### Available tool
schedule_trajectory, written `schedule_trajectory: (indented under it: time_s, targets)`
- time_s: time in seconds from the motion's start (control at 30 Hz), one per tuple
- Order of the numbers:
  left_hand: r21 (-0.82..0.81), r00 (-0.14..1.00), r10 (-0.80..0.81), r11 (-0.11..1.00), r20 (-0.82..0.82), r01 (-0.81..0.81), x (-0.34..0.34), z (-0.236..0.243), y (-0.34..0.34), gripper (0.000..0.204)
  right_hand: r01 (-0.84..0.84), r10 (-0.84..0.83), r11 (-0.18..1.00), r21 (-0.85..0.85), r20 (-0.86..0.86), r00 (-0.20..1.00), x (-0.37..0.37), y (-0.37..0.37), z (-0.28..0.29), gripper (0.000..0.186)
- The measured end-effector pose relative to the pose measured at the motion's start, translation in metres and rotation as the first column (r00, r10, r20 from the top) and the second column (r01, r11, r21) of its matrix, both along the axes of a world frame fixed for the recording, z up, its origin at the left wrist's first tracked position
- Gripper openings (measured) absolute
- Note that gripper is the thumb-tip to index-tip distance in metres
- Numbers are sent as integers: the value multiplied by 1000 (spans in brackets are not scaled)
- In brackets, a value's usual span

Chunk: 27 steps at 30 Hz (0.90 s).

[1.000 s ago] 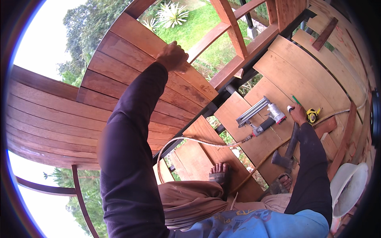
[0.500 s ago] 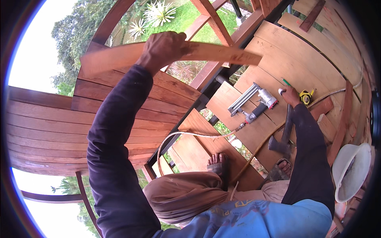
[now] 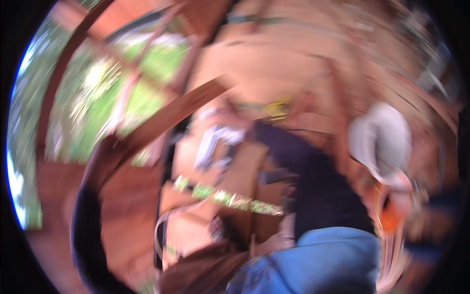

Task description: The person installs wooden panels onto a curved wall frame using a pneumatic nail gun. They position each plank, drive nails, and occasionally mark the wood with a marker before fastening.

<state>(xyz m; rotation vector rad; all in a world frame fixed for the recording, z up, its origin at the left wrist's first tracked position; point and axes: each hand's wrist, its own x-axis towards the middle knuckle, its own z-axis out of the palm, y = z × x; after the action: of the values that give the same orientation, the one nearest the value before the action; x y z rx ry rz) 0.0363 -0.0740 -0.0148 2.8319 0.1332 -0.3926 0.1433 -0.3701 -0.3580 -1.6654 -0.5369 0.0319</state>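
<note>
Bare left hand [image 3: 104, 151] is gripping a flat reddish-brown wooden board [image 3: 171, 116] off to the left.
Fingers look closed round its near end, while the far end is sticking out toward the tan wooden deck planks [image 3: 279, 56]. Blurry bare right hand [image 3: 231, 117] is sitting just beside the silver metal nail gun [image 3: 211, 146] and near a yellow tape measure [image 3: 277, 110] — can't tell if it's pinching anything. Step looks like board-handling — next move's probably calling for a steady wrist and tools kept clear.

No lettering, numbers or signs legible (whole view smeared by blur).
</note>
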Motion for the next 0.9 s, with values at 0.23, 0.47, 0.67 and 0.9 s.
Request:
schedule_trajectory:
  time_s: [0.23,0.47,0.67,0.9]
  targets:
    - [-26,923,-383,924,-45,382,-19,-78,-4,36,23,-28,998,54,81,996,-22,35,-11,33]
    - [-624,857,-460,746,-232,231,-14,-157,-42,47,235,-67,941,-244,544,837,-26,22,38,21]
    - [-876,928,-150,407,-342,-257,1,-172,-94,45,469,-70,731,496,-629,774,-60,-28,130,52]
    - [-879,944,-160,436,-289,-195,16,-143,-149,42,586,-239,694,419,-634,736,-39,-27,175,84]
